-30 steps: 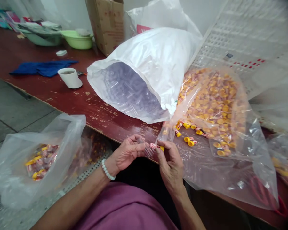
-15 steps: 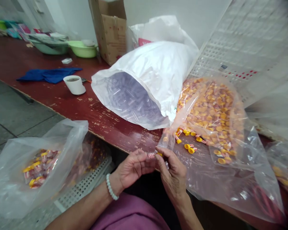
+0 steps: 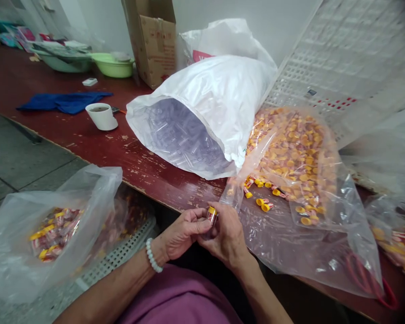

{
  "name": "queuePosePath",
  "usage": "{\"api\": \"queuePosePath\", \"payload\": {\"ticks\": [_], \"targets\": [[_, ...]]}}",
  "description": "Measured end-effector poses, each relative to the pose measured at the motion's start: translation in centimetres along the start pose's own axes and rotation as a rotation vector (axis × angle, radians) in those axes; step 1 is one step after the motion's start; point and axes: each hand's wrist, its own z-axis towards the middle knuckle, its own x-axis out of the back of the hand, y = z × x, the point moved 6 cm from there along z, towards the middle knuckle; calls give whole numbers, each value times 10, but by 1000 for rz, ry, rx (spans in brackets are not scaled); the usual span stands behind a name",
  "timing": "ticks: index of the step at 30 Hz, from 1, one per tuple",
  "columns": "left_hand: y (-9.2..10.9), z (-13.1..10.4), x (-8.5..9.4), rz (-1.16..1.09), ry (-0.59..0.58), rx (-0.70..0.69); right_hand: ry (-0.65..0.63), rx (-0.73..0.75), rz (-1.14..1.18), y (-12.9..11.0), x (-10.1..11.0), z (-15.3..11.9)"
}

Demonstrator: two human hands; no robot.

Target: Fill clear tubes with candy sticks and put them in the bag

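A small clear tube with a yellow cap (image 3: pixel 212 214) and a red-and-white inside stands upright between my two hands. My left hand (image 3: pixel 185 231), with a beaded bracelet on its wrist, pinches the tube from the left. Around its right side curl the fingers of my right hand (image 3: pixel 227 234), partly hiding it. Beyond them, a white sack (image 3: pixel 219 99) lies open, full of clear plastic tubes (image 3: pixel 185 139). To the right, a clear plastic bag (image 3: pixel 324 252) holds many yellow-capped red-and-white pieces (image 3: pixel 290 153); several loose ones (image 3: pixel 265 204) lie near its mouth.
At lower left, an open plastic bag (image 3: pixel 97 189) with capped tubes (image 3: pixel 56 229) rests on a white crate (image 3: pixel 121 249). The red table (image 3: pixel 148 180) carries a white cup (image 3: pixel 101 118), a blue cloth (image 3: pixel 65 102), basins (image 3: pixel 113 67) and a carton (image 3: pixel 158 49). A white basket (image 3: pixel 310 67) leans behind.
My hands have come closer together. The piece between them, lying sideways before, is now upright inside a clear tube with its yellow cap on top. The view has shifted slightly.
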Motion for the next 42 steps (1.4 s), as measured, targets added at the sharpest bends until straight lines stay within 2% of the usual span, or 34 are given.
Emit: {"api": "queuePosePath", "payload": {"ticks": [2,5,7,9,12,15,17,20,23,26,31,35,39,42], "targets": [[0,2,-1,33,-17,19,-9,-21,-22,1,-3,1],[2,7,1,52,-6,70,-99,-91,5,5,-10,3],[7,10,6,39,33,79,-161,-72,64,5,-16,8],[19,15,16,29,104,30,-189,-39,147,6,-22,17],[52,20,47,159,338,-199,-112,-111,220,20,-27,45],[92,18,81,663,679,-442,-47,-216,67,38,-35,84],[111,20,97,966,838,-515,-116,-271,-130,47,-50,108],[129,29,112,1170,946,-553,-233,-323,-307,53,-79,130],[139,40,116,1359,1000,-545,-278,-353,-360,54,-103,135],[140,51,116,1513,1006,-477,-303,-379,-406,58,-116,133],[139,61,116,1684,1010,-367,-323,-388,-437,60,-119,132],[139,53,117,1757,1017,-337,-327,-406,-430,58,-118,130],[139,31,121,1673,1019,-384,-322,-399,-400,58,-118,126],[137,15,125,1371,966,-534,-332,-373,-355,59,-119,122]]}}
